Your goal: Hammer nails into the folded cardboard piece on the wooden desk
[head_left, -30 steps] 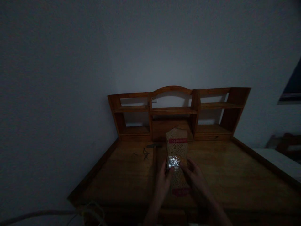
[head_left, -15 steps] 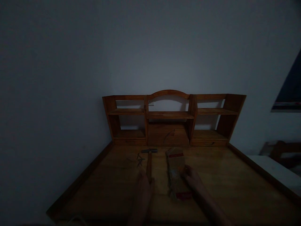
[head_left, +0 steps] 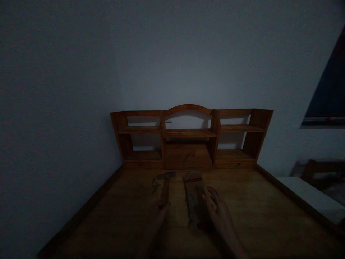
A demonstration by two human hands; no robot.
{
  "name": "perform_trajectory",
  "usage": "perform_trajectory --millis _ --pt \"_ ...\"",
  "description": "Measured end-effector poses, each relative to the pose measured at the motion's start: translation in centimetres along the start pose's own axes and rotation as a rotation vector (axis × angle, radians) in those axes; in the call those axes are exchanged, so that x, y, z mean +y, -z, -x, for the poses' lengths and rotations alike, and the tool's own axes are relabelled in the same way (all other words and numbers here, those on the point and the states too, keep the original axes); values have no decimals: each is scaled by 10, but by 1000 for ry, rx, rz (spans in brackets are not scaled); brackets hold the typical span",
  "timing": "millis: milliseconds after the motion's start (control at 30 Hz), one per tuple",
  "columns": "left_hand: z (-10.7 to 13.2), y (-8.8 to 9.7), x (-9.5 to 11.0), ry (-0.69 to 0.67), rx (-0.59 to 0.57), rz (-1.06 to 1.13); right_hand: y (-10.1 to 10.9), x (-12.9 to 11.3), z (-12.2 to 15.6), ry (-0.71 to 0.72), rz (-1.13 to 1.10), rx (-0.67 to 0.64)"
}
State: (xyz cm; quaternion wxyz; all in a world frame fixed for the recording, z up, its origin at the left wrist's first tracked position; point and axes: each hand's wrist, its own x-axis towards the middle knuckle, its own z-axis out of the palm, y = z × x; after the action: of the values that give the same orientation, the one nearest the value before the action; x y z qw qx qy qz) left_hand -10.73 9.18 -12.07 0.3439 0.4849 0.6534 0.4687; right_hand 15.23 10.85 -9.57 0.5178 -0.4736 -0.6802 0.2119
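The room is very dim. A hammer [head_left: 164,184] with a wooden handle lies on the wooden desk [head_left: 256,208], its metal head pointing away from me. My left hand [head_left: 157,217] covers the handle's near end, and its fingers seem closed round it. Just to the right a long brown packet [head_left: 194,196] with red bands lies flat. My right hand [head_left: 217,212] rests against the packet's right edge with its fingers spread, holding nothing.
A wooden shelf unit [head_left: 188,135] with several open compartments stands at the back of the desk against the wall. A few small dark nails [head_left: 154,185] lie left of the hammer. A raised rim runs along both desk sides. A pale bed edge [head_left: 309,198] lies to the right.
Both hands held the packet upright a second ago. It now lies flat on the desk, my left hand has gone to the hammer handle, and my right hand has opened beside the packet.
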Motion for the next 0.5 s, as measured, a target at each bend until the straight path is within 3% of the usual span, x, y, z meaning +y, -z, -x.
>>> perform_trajectory --millis 100,233,267,300,367,500 --pt "26 -28 11 4 110 138 -5 -18 6 -136 -251 -99" --pt "64 -73 33 -37 35 351 -11 -50 4 -398 -521 -319" --pt "72 -81 40 -38 32 312 -12 -58 3 -476 -585 -333" --pt "79 -87 47 -56 39 263 -12 -63 2 -489 -642 -310" --pt "92 -92 62 -239 -17 206 -11 -68 2 -444 -702 -226" --pt "101 -83 87 -390 -195 101 -4 -52 7 -402 -805 -85"
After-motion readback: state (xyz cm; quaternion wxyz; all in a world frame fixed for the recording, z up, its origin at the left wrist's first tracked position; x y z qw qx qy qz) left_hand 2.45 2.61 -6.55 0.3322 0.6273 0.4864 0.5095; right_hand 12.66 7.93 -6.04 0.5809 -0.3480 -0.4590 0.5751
